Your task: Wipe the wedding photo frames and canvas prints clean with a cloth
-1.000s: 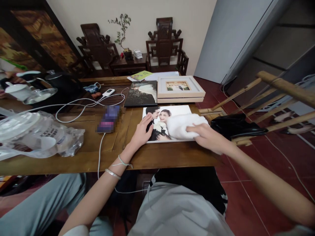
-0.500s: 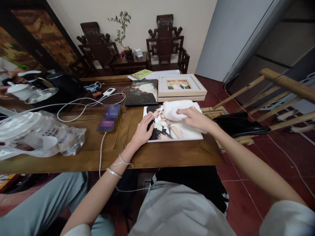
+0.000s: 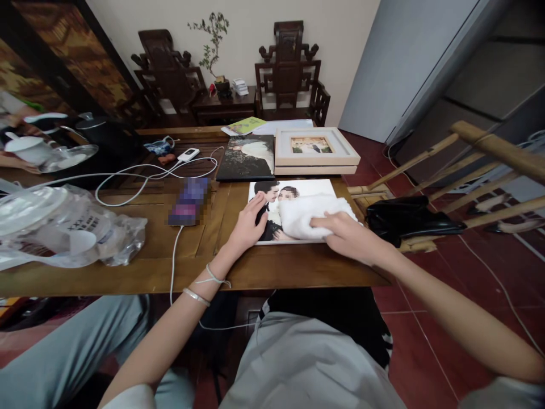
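A flat photo print of a couple (image 3: 306,188) lies near the front right edge of the wooden table (image 3: 128,272). My left hand (image 3: 247,226) rests flat on the print's left edge, fingers stretched out. My right hand (image 3: 346,237) presses a folded white cloth (image 3: 309,215) down on the print's right half, fingers closed over the cloth's near side. The cloth hides much of the picture.
Behind the print lie a dark photo print (image 3: 247,159) and a white framed photo (image 3: 313,149). A phone (image 3: 189,201) on a white cable (image 3: 145,176) sits to the left, a plastic bag (image 3: 63,227) farther left. A black bag (image 3: 404,218) rests on a bamboo frame at right.
My right hand has slid the cloth from the print's far side back toward me, over the lower right part. My left hand has stayed on the print's left edge.
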The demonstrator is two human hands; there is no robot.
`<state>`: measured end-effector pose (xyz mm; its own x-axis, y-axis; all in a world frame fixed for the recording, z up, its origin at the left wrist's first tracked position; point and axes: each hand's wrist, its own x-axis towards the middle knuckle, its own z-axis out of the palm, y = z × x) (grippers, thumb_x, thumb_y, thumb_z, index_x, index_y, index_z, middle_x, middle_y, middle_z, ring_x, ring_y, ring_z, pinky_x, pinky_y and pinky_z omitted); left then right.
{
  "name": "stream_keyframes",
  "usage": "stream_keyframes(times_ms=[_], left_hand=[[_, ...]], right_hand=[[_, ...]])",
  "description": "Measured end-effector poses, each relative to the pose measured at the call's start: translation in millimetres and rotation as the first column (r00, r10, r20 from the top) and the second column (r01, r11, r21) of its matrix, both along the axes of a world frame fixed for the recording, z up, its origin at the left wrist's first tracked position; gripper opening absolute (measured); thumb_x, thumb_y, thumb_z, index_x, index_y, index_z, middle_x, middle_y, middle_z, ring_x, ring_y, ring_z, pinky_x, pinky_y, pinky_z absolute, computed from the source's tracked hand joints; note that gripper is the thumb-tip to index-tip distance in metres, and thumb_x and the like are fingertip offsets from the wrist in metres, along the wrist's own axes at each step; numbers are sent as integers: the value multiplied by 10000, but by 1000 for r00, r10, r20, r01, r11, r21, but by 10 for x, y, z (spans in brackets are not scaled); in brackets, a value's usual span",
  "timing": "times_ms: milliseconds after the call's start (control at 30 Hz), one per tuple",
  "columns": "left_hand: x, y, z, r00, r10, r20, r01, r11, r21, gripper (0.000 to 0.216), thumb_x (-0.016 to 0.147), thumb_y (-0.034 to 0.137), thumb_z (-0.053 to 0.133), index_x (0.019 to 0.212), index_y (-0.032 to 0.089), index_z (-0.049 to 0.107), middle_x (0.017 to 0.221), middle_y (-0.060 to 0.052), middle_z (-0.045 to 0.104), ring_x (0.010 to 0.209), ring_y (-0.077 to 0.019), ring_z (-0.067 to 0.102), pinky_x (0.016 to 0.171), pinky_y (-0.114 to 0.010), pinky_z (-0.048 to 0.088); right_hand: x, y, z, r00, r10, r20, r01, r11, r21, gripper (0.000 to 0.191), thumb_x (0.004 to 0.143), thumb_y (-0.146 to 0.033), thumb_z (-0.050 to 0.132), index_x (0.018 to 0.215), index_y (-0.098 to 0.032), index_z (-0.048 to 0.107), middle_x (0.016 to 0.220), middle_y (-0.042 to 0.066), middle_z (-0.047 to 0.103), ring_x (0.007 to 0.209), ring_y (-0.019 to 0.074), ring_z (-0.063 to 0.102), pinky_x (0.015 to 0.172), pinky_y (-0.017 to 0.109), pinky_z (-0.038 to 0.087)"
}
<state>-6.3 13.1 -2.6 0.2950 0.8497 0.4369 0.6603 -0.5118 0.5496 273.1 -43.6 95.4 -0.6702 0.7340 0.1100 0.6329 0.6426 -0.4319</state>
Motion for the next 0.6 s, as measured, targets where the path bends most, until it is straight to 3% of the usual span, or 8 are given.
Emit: stream_keyframes(times_ms=[200,300,433,600], left_hand=[[-13,-7,22,1000,-11,-11,10,1000,-10,471,991,265,494,1430,131,597,1572,-159,521,1503,-278,455,1270,-531,341],[-19,-11,28,1000,-23,-9,23,1000,-8,471,997,271,490,1442,156,591,1581,-138,515,1506,-271,451,1269,-535,342],[-23,-8,23,1000,-29,-6,29,999,-18,474,1001,274,488,1448,153,587,1586,-142,509,1510,-278,444,1274,-538,330],[-16,3,1,1000,-21,2,21,1000,-12,474,992,270,499,1446,170,592,1582,-125,519,1507,-274,450,1273,-534,334]], right_hand=[[-272,957,38,996,-37,-85,39,999,32,384,684,-82,433,941,-154,710,938,103,740,876,254,621,844,332,426],[-366,1215,56,993,-73,-90,75,997,27,399,679,-72,446,954,-152,725,964,117,755,924,275,631,879,346,430],[-390,1068,42,990,-94,-105,95,995,6,366,700,-54,449,933,-157,711,905,96,742,806,235,602,814,324,431],[-287,319,-53,998,-37,-42,38,999,2,361,687,-23,438,898,-181,685,730,40,662,707,206,561,748,295,416]])
